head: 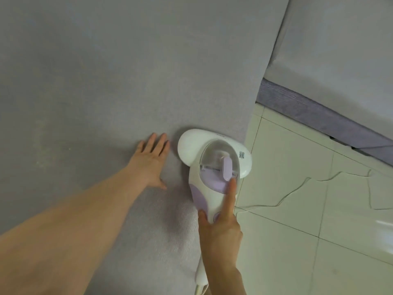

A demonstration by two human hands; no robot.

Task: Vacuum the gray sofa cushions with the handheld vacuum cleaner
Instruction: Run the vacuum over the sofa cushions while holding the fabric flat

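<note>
A wide gray sofa cushion (106, 71) fills most of the view, its right edge running down beside a pale tiled floor (308, 209). A second gray cushion (340, 50) lies at the upper right, above a darker purple-gray base strip (319, 122). A white and lilac handheld vacuum (214, 165) sits with its broad head flat on the large cushion, right at that cushion's edge near the floor. The left hand (150, 160) lies flat on the fabric just beside the vacuum head, fingers straight and spread, holding nothing. The right hand (221, 226) grips the vacuum's handle, thumb on the left side, index finger stretched along the top toward the clear dust cup. A thin cord (297, 188) trails across the tiles.
</note>
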